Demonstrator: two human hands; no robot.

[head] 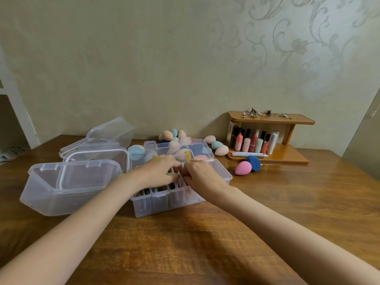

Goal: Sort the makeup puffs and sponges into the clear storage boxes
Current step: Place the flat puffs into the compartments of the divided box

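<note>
A clear storage box [164, 204] stands in the middle of the table with its lid [170, 149] swung open behind it. Flat puffs [156, 190] stand packed on edge in a row inside. My left hand [158, 169] and my right hand [202, 174] are both over this box, fingertips meeting, fingers curled down into the row and pinching a puff there. The puff itself is mostly hidden by the fingers. Loose egg-shaped sponges [170, 134] lie piled behind the lid. A pink sponge [243, 168] and a dark blue sponge [254, 160] lie to the right.
A larger clear box [61, 188] with a hinged lid sits to the left, with nothing in it. More clear boxes [109, 132] are stacked at the back left. A wooden shelf [287, 157] with lipsticks and small jewellery stands at the back right, with peach and teal sponges [219, 148] beside it.
</note>
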